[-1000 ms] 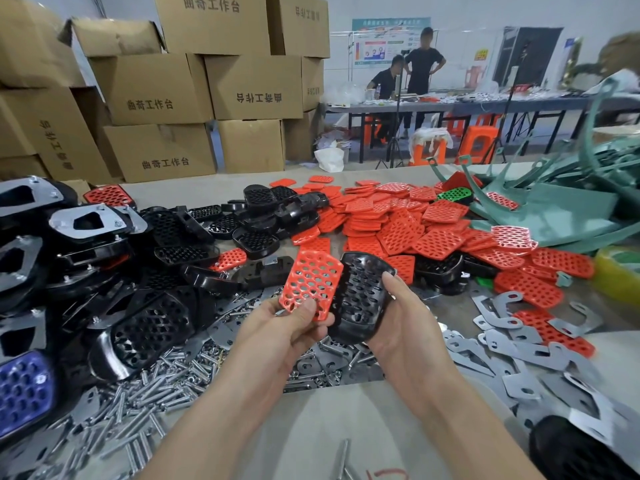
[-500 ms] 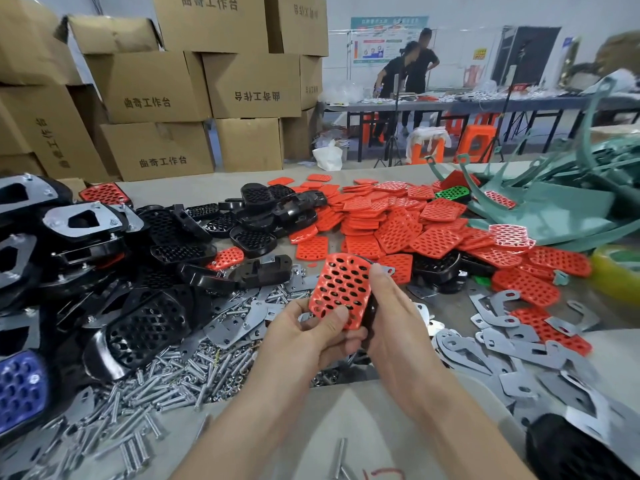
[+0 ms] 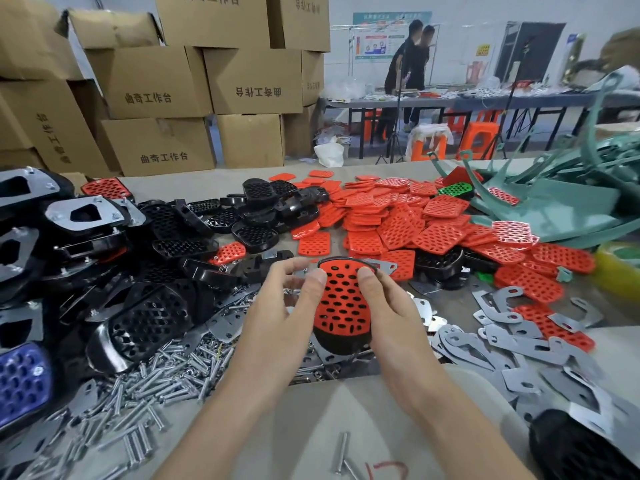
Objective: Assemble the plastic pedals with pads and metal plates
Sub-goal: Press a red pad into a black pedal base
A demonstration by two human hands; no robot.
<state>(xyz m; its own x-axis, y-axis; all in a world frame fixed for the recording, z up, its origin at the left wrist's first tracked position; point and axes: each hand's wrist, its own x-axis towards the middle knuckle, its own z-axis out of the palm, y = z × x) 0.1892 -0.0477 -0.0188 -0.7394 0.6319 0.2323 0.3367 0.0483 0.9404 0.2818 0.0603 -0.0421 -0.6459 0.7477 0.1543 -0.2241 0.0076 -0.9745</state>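
I hold a black plastic pedal [image 3: 341,341] in front of me with a red perforated pad [image 3: 341,303] lying in its face. My left hand [image 3: 280,310] grips the pedal's left edge, its thumb pressing on the pad's upper left. On the other side, my right hand [image 3: 391,313] clasps the right edge, thumb on the pad's upper right. A heap of loose red pads [image 3: 398,223] lies behind. Black pedals [image 3: 149,317] are piled to the left. Grey metal plates [image 3: 512,344] spread to the right.
Silver bolts [image 3: 145,389] litter the table at lower left. Finished pedals with metal plates [image 3: 86,213] stack at far left. Green plastic frames [image 3: 554,202] and a yellow tape roll [image 3: 620,268] sit at right. Cardboard boxes [image 3: 156,81] stand behind; two people stand at a far table.
The red pad went from beside the black pedal onto its face. Both hands lowered the pedal and tilted it flatter, thumbs now pressing on the pad.
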